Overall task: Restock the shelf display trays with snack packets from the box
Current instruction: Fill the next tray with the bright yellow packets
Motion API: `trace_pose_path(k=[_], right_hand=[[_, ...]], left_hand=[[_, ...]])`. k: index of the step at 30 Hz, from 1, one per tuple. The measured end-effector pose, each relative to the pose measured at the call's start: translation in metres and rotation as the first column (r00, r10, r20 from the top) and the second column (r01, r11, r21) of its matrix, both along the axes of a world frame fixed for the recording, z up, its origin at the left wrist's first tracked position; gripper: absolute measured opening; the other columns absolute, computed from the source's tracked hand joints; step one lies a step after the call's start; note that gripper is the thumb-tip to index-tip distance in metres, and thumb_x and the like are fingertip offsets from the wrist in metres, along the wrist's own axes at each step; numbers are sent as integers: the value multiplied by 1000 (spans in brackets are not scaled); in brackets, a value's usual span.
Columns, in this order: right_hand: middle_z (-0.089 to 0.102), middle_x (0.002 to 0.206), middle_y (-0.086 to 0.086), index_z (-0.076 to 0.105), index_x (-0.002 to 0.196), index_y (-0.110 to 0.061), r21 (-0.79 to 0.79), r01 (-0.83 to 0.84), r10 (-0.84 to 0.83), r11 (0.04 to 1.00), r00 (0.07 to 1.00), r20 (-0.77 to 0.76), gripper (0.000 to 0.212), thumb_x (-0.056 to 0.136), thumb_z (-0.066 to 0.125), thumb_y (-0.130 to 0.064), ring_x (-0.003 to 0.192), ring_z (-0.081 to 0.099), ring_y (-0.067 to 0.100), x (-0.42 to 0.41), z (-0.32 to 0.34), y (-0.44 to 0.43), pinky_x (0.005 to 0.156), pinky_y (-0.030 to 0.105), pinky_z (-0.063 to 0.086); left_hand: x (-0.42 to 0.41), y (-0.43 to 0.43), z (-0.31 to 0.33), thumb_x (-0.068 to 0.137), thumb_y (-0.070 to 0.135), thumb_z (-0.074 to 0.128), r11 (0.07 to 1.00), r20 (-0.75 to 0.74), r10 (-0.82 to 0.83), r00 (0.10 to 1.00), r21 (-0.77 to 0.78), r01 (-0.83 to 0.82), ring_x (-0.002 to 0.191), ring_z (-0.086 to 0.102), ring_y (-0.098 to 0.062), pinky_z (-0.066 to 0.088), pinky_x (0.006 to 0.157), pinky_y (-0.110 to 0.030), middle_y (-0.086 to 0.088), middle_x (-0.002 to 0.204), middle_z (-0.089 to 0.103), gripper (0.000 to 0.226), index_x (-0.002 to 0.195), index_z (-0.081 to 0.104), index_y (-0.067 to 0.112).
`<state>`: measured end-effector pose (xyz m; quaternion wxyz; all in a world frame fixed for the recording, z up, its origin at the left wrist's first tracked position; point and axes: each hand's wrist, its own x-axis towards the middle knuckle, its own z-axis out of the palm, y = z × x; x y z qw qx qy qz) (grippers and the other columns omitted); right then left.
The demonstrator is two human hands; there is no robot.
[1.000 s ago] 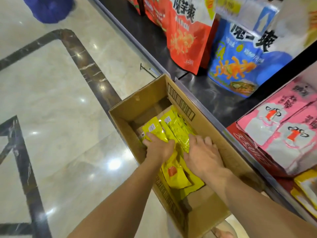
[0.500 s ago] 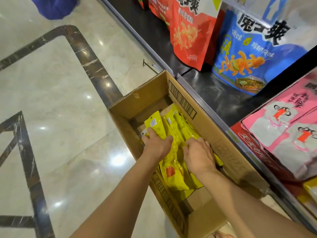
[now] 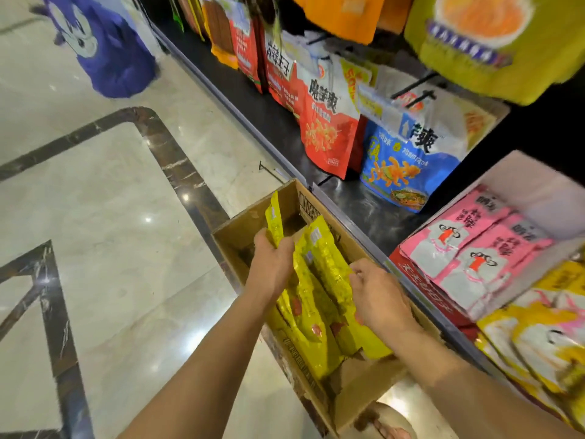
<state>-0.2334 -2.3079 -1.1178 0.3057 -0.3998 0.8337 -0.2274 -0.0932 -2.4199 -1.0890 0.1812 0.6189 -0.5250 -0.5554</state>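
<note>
An open cardboard box [image 3: 240, 229] stands on the floor against the shelf base. Above it I hold a bunch of yellow snack packets [image 3: 319, 280], lifted clear of the box bottom. My left hand [image 3: 272, 264] grips the left side of the bunch, one packet sticking up past my fingers. My right hand [image 3: 376, 293] pinches the right side of the bunch. To the right, a display tray [image 3: 424, 280] holds pink packets [image 3: 468, 248]. Below it lie yellow-and-white packets [image 3: 538, 337].
Large red [image 3: 329, 128] and blue [image 3: 405, 160] snack bags hang on hooks over the dark bottom shelf [image 3: 357, 204]. More bags hang above. A purple figure [image 3: 104, 49] stands on the marble floor at the far left. A foot shows below the box.
Both hands have closed on the yellow packets and raised them out of the box. The view has tilted up, showing more of the shelf.
</note>
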Motion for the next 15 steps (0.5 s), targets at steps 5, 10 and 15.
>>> trace_pose_path(k=[5, 10, 15], right_hand=[[72, 86, 6, 61, 101, -20, -183, 134, -97, 974, 976, 197, 19, 96, 55, -3, 79, 69, 32, -11, 67, 20, 62, 32, 53], [74, 94, 11, 63, 106, -11, -273, 328, -209, 904, 898, 388, 29, 93, 51, 11, 77, 71, 24, -7, 152, 54, 58, 27, 55], [73, 89, 10, 65, 108, -15, -404, 500, -334, 766, 847, 414, 31, 89, 53, 6, 68, 69, 19, 3, 220, 86, 52, 23, 51]], left_hand=[[10, -1, 56, 77, 44, 45, 996, -227, 65, 972, 82, -48, 94, 71, -28, 55, 85, -60, -9, 107, 71, 54, 128, 54, 30], [15, 28, 134, 97, 24, 40, 991, -481, 96, 871, 131, -37, 101, 68, -31, 60, 78, -48, -20, 121, 63, 28, 117, 57, 14], [17, 59, 189, 103, 20, 41, 987, -650, -3, 760, 120, 106, 99, 71, -34, 52, 89, -60, -13, 118, 69, 22, 115, 59, 18]])
